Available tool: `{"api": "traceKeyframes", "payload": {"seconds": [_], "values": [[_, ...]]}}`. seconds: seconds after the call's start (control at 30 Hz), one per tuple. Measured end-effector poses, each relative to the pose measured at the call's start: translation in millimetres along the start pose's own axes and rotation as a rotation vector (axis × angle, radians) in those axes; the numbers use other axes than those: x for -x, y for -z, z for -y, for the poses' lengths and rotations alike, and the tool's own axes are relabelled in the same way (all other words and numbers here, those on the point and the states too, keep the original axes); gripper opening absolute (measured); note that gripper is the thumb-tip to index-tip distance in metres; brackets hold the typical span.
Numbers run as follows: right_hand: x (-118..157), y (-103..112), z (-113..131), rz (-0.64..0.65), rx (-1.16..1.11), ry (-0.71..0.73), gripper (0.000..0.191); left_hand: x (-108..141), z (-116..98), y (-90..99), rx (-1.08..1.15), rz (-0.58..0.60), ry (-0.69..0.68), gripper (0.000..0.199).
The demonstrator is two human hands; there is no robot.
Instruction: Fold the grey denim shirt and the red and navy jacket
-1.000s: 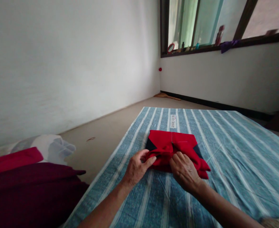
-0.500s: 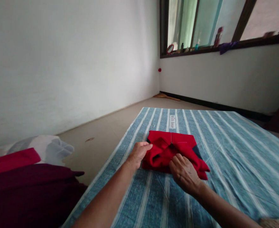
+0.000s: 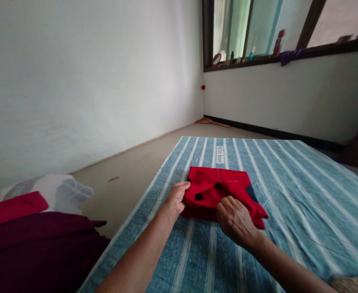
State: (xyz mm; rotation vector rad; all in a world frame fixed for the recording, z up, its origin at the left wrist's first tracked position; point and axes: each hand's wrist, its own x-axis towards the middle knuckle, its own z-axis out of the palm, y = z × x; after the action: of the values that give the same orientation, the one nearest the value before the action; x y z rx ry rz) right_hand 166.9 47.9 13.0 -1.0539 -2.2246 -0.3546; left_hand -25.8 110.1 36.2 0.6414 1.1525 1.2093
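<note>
A red garment point(image 3: 209, 189) with dark patches and a zip lies folded on a blue-and-white striped cloth point(image 3: 258, 175). At the garment's left edge my left hand point(image 3: 177, 196) pinches the fabric between thumb and fingers. My right hand point(image 3: 234, 215) is closed on the near part of the garment, right of its middle, with the fingertips hidden in the fabric. Part of the red cloth sticks out to the right of that hand.
Dark maroon cloth point(image 3: 38, 248), a pink-red folded cloth point(image 3: 20, 207) and whitish fabric point(image 3: 72, 189) are piled at the lower left. Bottles and a round mirror point(image 3: 216, 60) stand on the window sill. A broom point(image 3: 212, 121) lies by the far corner.
The garment's left part looks flatter, and a dark patch on it shows more clearly. My left hand stays at the left edge, my right hand at the near part; the view has shifted slightly.
</note>
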Motion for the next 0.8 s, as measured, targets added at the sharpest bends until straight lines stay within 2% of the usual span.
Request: {"api": "traceKeyframes", "payload": {"seconds": [0.1, 0.2, 0.33, 0.47, 0.6, 0.67, 0.8], "values": [[-7, -1, 8, 0.073, 0.038, -0.052, 0.006, 5, -2, -2.6, -0.020, 0.023, -0.026, 0.014], [-14, -8, 13, 0.114, 0.062, -0.036, 0.007, 6, -5, -4.7, -0.048, 0.026, -0.065, 0.020], [-15, -19, 14, 0.127, 0.040, 0.031, 0.017, 1, -6, -1.6, -0.059, -0.046, -0.130, 0.023], [-9, -22, 12, 0.120, 0.036, 0.045, 0.017, -2, -2, 3.8, -0.105, -0.092, -0.122, 0.022], [-8, -21, 14, 0.111, 0.024, 0.073, 0.016, -2, -3, 2.2, -0.192, -0.057, -0.092, 0.020], [-12, -20, 17, 0.088, 0.004, 0.059, 0.009, -3, -6, -0.8, -0.228, -0.027, -0.078, 0.016], [-20, -22, 26, 0.070, -0.039, -0.012, 0.021, -10, -13, -6.7, -0.271, 0.019, -0.060, 0.018]]}}
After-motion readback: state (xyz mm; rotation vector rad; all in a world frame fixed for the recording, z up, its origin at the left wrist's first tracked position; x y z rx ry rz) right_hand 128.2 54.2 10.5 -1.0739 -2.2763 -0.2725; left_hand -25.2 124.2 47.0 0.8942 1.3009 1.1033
